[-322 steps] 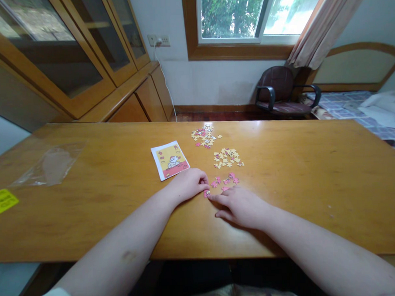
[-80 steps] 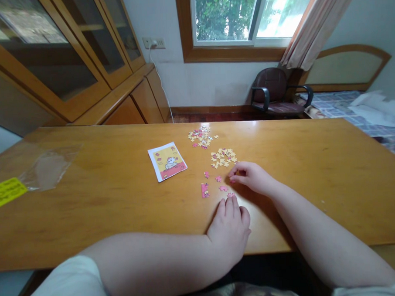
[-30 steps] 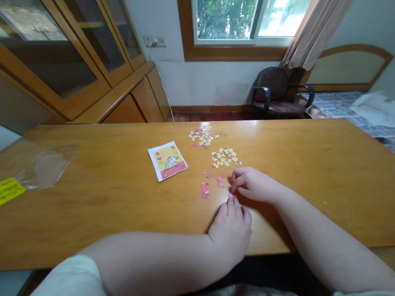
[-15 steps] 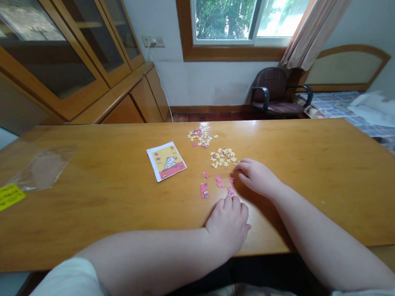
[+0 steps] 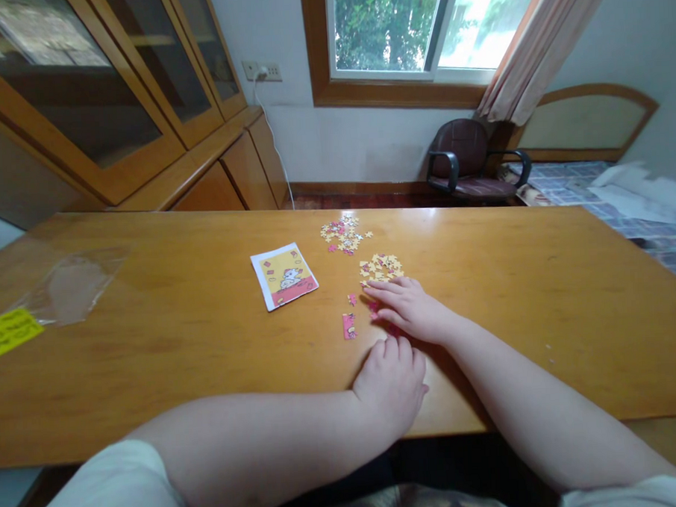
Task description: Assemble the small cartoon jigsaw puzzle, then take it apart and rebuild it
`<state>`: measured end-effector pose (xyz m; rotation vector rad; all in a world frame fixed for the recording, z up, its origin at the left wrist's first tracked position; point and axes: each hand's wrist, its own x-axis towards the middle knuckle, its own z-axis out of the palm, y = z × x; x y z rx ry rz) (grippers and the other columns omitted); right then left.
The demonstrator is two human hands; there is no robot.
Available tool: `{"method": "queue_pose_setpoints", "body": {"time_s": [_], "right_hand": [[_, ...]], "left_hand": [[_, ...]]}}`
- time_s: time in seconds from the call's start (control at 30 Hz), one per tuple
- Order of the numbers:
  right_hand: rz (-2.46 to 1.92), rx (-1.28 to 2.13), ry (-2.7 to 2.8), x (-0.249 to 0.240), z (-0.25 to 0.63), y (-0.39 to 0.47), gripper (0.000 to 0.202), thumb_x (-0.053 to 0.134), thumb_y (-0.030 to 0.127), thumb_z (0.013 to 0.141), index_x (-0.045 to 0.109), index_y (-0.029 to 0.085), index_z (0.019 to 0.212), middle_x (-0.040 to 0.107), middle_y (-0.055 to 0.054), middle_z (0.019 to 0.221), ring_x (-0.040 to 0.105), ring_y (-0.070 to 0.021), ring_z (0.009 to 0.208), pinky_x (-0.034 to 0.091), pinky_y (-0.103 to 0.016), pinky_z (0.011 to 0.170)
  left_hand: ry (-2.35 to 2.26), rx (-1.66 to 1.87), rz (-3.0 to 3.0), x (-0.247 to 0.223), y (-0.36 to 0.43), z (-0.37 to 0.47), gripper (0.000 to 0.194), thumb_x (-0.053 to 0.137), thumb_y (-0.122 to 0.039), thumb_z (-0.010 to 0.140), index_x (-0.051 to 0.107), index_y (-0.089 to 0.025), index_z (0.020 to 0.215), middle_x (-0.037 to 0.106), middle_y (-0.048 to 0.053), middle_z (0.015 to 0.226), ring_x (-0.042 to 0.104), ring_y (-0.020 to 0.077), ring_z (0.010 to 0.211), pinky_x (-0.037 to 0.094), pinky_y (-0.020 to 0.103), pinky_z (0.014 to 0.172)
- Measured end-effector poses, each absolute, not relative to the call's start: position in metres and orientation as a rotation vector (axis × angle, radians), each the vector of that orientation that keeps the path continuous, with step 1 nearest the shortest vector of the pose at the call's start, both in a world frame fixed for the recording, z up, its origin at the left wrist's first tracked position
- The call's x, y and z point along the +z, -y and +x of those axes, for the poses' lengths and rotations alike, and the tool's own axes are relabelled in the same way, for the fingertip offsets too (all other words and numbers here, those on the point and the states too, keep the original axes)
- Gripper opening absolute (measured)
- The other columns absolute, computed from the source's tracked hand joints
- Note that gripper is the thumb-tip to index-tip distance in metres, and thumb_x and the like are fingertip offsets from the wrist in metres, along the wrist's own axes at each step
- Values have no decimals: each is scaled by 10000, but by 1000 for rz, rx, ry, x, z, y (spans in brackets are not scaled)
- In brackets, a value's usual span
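My left hand (image 5: 391,386) rests on the near part of the table with its fingers curled under. Whatever it may hold is hidden beneath the palm. Just beyond it, my right hand (image 5: 416,310) is stretched out to the left, fingers extended, over a few pink puzzle pieces (image 5: 372,309) that it partly covers. By its fingertips lies a single pink puzzle piece (image 5: 352,300). Closer to me sits a small joined pink section (image 5: 349,326). A cluster of yellow puzzle pieces (image 5: 382,266) spreads right behind the right hand.
Farther back is a mixed pile of puzzle pieces (image 5: 344,234). A picture card (image 5: 286,277) with a white animal on yellow and pink lies left of the pieces. At the table's (image 5: 178,328) left are a clear plastic bag (image 5: 79,287) and a yellow label (image 5: 11,333).
My right hand has moved left from the right edge of the yellow cluster, and its fingers have stretched out over the pink pieces. The left hand stays in place.
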<state>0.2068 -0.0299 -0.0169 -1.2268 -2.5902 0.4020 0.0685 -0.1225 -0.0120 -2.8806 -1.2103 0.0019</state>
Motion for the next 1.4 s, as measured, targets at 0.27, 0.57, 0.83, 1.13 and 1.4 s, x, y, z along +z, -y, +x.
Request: {"method": "queue_pose_setpoints", "body": {"time_s": [0.27, 0.57, 0.83, 1.13, 1.4], "right_hand": [[-1225, 384, 2648, -17, 194, 31, 409, 399, 367, 974, 517, 279, 1356, 585, -38, 1336, 359, -276, 1312, 64, -542, 1134], [-1418, 164, 2504, -26, 214, 16, 253, 507, 306, 935, 726, 293, 1061, 687, -60, 976, 498, -221, 950, 276, -426, 974], [-1614, 219, 2401, -23, 215, 15, 112, 637, 272, 854, 735, 219, 853, 698, -73, 942, 527, -231, 957, 323, -362, 856], [-1526, 999, 2063, -7, 226, 24, 65, 669, 238, 784, 727, 209, 791, 742, -9, 814, 650, -156, 769, 467, -268, 733], [-1505, 1051, 2198, -5, 223, 31, 134, 638, 210, 781, 766, 226, 821, 761, -11, 840, 685, -165, 773, 513, -265, 756]], "left_hand": [[1226, -21, -2855, -16, 125, 69, 368, 605, -445, 857, 609, -137, 1057, 612, 114, 977, 531, 251, 919, 404, 362, 732], [1222, 14, -2868, -10, 123, 68, 356, 586, -459, 866, 599, -137, 1017, 606, 122, 973, 535, 248, 893, 402, 358, 718], [1227, 15, -2869, -10, 124, 68, 364, 606, -470, 852, 598, -137, 1000, 612, 119, 976, 534, 246, 889, 401, 354, 713], [1197, 38, -2833, -14, 125, 68, 396, 596, -475, 859, 603, -125, 1044, 617, 148, 1038, 542, 258, 912, 404, 363, 718], [1206, 13, -2825, -15, 126, 68, 422, 585, -478, 862, 605, -120, 1085, 613, 167, 1107, 548, 268, 952, 411, 370, 756]]}}
